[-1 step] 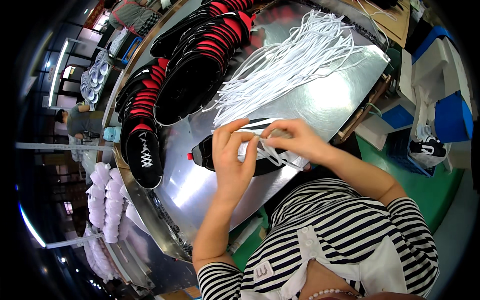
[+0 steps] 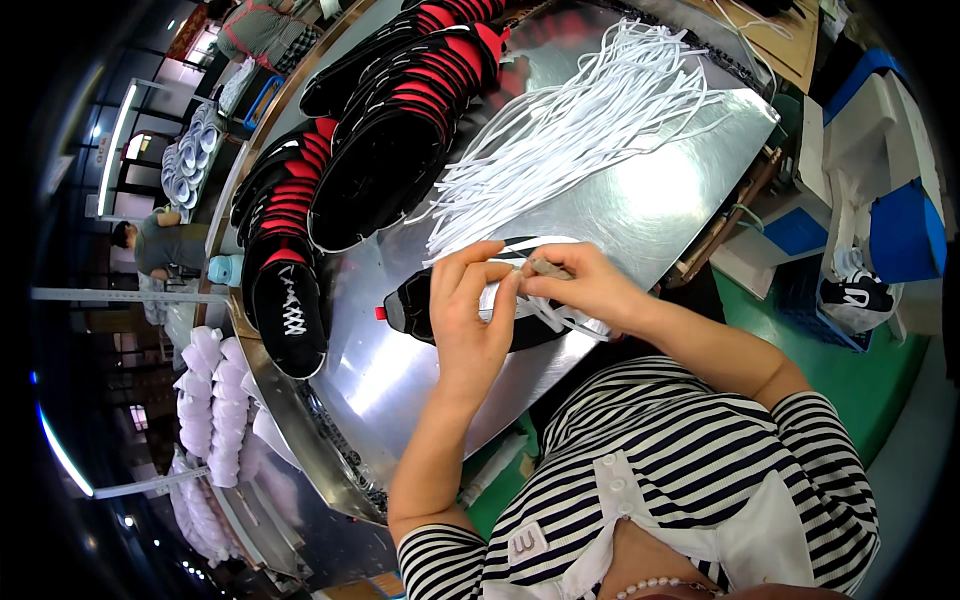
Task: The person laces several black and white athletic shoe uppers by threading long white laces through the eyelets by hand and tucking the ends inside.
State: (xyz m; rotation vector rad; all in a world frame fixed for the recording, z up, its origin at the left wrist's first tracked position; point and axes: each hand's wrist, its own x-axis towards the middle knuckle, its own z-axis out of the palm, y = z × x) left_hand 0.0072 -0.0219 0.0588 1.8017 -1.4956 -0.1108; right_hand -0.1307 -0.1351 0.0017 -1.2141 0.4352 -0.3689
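Observation:
A black shoe upper (image 2: 408, 308) with a grey end and a small red tab lies on the metal table in front of me. My left hand (image 2: 472, 308) is over its middle, thumb and fingers pinching a white shoelace (image 2: 545, 318). Opposite it, my right hand (image 2: 592, 288) pinches the same lace, its fingertips close to the left ones. A beige wrap (image 2: 548, 267) shows on a right finger. Loose lace loops hang below the right fingers across the upper. My hands hide the eyelets and the exact grip points.
A bundle of white laces (image 2: 580, 130) lies beyond my hands. Stacked black-and-red uppers (image 2: 400, 120) stand at the left, with a laced upper (image 2: 287, 320) nearest. To the right are cartons and a blue crate (image 2: 815, 315). Two people work far left.
My right fingers have tilted and shifted slightly, showing more of the beige wrap. The lace loops under them have changed shape, and my left hand has moved a touch to the right.

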